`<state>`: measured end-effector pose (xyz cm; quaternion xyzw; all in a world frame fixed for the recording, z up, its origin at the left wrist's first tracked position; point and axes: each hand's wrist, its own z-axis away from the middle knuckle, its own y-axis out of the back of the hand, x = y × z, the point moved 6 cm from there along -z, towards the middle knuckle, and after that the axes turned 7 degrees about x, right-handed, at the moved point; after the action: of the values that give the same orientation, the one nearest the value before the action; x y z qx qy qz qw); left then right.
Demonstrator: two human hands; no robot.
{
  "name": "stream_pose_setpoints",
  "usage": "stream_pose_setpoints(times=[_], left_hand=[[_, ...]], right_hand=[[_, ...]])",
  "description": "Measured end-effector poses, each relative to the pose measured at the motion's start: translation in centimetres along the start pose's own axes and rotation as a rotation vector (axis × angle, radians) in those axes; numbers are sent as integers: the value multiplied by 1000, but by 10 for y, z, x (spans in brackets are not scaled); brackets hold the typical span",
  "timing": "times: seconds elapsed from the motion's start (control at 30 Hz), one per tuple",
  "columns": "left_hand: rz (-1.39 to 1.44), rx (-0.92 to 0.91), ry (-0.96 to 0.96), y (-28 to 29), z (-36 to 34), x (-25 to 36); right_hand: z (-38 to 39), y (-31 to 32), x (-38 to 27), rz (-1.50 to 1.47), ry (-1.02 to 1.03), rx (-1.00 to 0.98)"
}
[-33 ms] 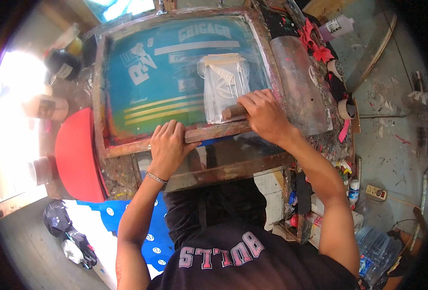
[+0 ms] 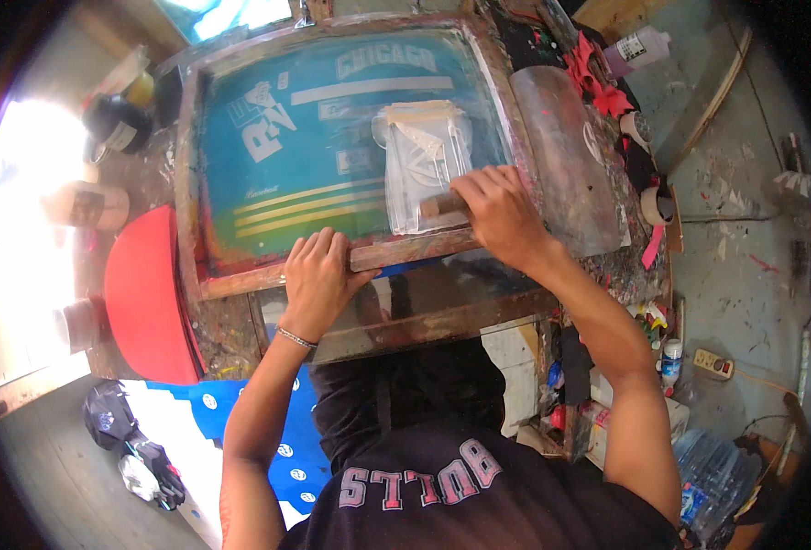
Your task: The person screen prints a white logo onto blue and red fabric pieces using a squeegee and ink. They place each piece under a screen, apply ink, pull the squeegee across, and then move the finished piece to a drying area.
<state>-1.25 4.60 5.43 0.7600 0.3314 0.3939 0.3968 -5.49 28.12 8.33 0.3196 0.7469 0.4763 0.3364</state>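
Observation:
A wooden screen printing frame (image 2: pixel 268 277) with blue-green mesh (image 2: pixel 268 215) stretched across it lies in front of me. Stencil shapes and yellow stripes show on the mesh. Fingers of my left hand (image 2: pixel 316 282) are wrapped over the frame's near rail. In my right hand (image 2: pixel 504 220) is a wooden-handled squeegee (image 2: pixel 444 203), set against the mesh near the right front corner. Its far end is hidden under my fingers. White ink (image 2: pixel 410 188) is smeared around the squeegee, in a patch bordered by tape.
Red curved sheets (image 2: pixel 147 298) are stacked left of the frame. On the right lie a translucent sheet (image 2: pixel 566 165), red cloth (image 2: pixel 593 78), tape rolls (image 2: pixel 655 206) and a bottle (image 2: pixel 637 50). A black jar (image 2: pixel 117 124) stands at the far left. A power strip (image 2: pixel 712 365) is at the lower right.
My right hand and the squeegee have shifted very slightly away from me over the mesh. The left hand holds its place.

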Motion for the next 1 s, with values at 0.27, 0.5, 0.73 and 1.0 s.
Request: stream_pose_setpoints(times=[0.27, 0.5, 0.73, 1.0], left_hand=[[-34, 14, -7, -8, -4, -9], [16, 47, 0, -5, -3, -8], [35, 32, 8, -5, -2, -9], [35, 80, -10, -4, -3, -9]], right_hand=[[-84, -22, 70, 50, 15, 194], [-130, -8, 88, -134, -100, 59], [-139, -36, 90, -32, -99, 25], [-111, -23, 77, -235, -111, -112]])
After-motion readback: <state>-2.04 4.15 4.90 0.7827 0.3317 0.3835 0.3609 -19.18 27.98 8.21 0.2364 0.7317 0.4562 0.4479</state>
